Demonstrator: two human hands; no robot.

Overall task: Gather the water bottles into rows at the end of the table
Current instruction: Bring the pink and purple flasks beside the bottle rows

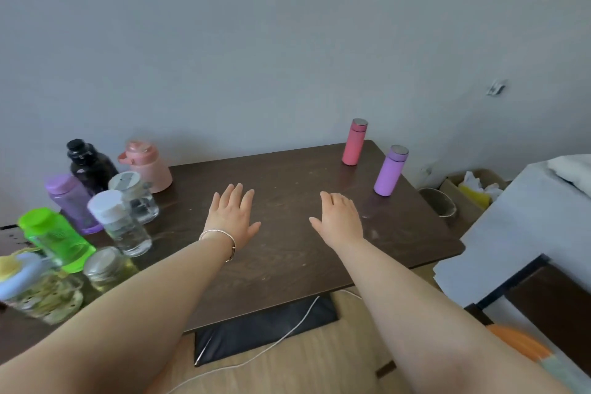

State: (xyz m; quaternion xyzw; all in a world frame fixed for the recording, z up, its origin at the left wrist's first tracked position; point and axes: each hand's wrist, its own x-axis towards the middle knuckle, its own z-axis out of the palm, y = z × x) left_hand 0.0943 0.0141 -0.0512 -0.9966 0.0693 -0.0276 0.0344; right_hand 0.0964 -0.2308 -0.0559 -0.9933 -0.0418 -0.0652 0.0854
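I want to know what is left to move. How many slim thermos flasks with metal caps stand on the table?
2. The pink slim thermos flask stands at the far right corner of the dark wooden table. The purple slim thermos flask stands nearer, by the right edge. Neither looks hidden.

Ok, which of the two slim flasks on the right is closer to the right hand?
The purple flask, nearer the table's right edge. The pink flask stands farther back toward the wall, so it is farther from the right hand.
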